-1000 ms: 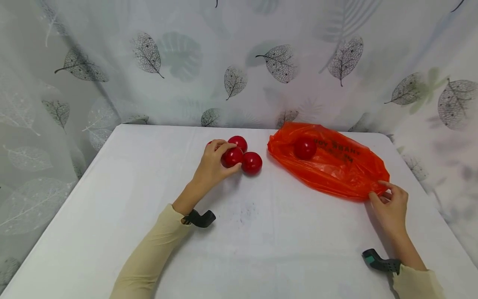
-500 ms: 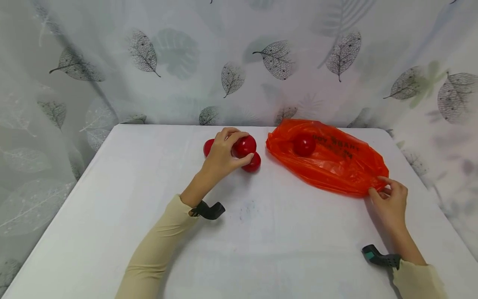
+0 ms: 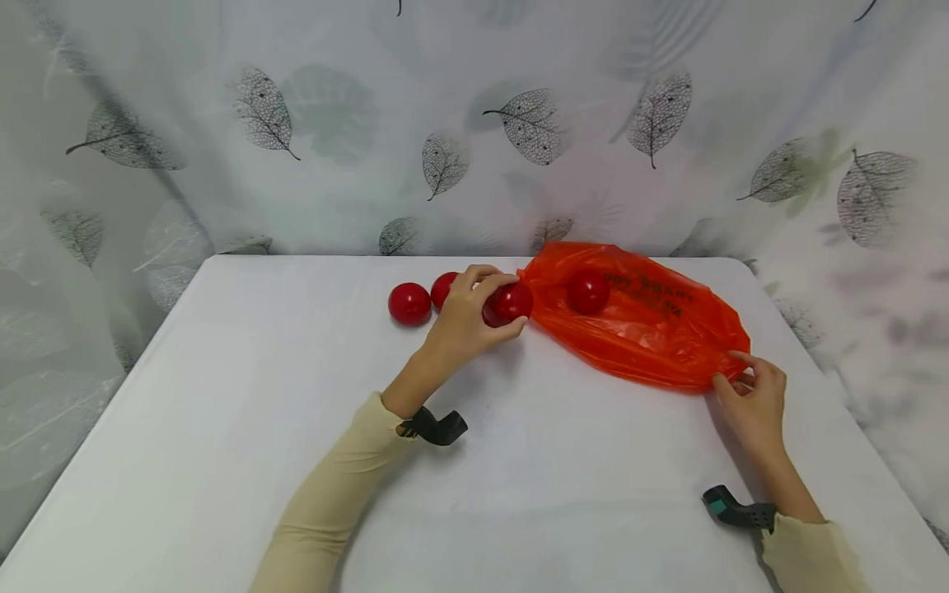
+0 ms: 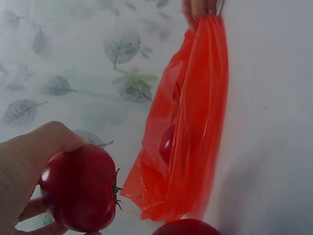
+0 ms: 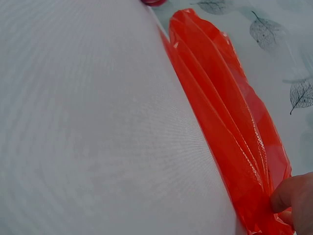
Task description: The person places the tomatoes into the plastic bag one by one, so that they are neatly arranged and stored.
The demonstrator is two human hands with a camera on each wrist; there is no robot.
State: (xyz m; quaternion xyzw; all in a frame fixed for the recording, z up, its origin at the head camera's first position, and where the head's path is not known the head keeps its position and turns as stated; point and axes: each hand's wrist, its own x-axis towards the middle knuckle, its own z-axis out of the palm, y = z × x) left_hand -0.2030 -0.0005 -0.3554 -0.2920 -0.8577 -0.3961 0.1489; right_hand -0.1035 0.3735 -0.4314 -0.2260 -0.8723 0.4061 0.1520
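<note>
My left hand [image 3: 469, 317] grips a red tomato [image 3: 515, 301] beside the left end of a red plastic bag [image 3: 645, 350]. In the left wrist view this tomato [image 4: 80, 188] shows its green calyx, and thumb and fingers curl around it. Another tomato [image 3: 492, 316] sits just behind the held one, mostly covered by it. One tomato [image 3: 589, 291] lies within the bag, partly behind its film in the left wrist view. With thumb and fingers my right hand [image 3: 758, 401] pinches the bag's right end; the right wrist view shows the thumb on the gathered plastic [image 5: 264, 210].
Two more tomatoes rest left of the left hand: one fully visible [image 3: 409, 304], one partly hidden by the fingers [image 3: 443, 288]. A white-covered table [image 3: 578, 478] carries everything. Behind it hangs a leaf-patterned curtain [image 3: 334, 198].
The left hand has lifted a tomato from the group and carried it right towards the bag, uncovering the tomatoes on the left. The right hand keeps its pinch on the bag.
</note>
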